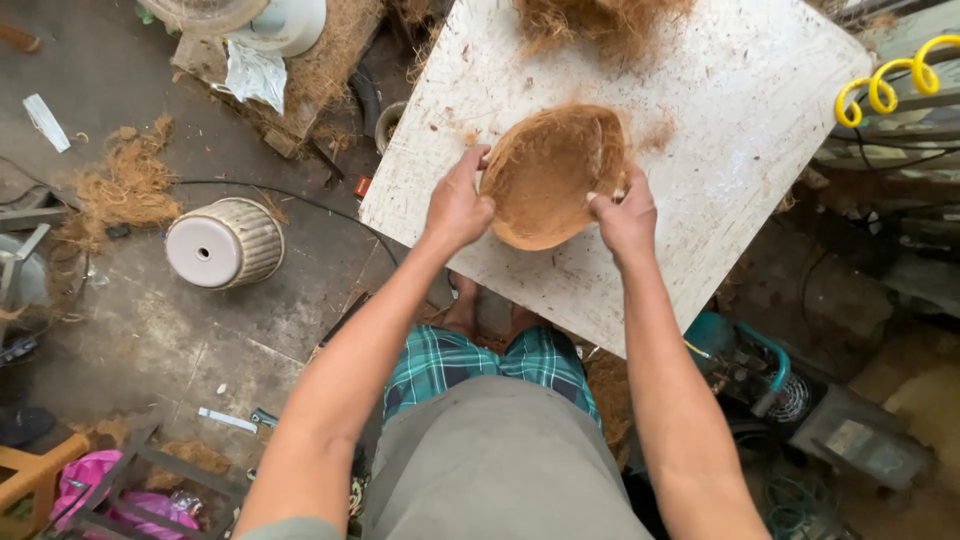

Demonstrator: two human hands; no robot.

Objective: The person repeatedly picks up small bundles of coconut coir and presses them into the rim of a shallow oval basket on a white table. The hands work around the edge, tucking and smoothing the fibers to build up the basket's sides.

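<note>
I hold a coir bowl point(552, 178) (a shallow, brown fibre shell, hollow side up) over the white counter point(740, 150), near its middle. My left hand point(457, 205) grips the bowl's left rim, fingers curled over the edge, thumb pressed against the outside. My right hand point(625, 215) is closed on the bowl's right rim, thumb inside the hollow, fingers wrapped underneath. Both hands are clamped on the bowl, neither one open. A loose coir pile point(590, 22) lies at the far edge of the counter, beyond the bowl. Left of the counter, down on the concrete floor point(150, 330), sits a ribbed white pot point(225, 243) on its side. More coir tufts point(125, 190) lie just beyond that pot. A yellow coiled hose point(885, 85) hangs right of the counter. My checked shorts point(470, 360) show below the counter's near edge.
</note>
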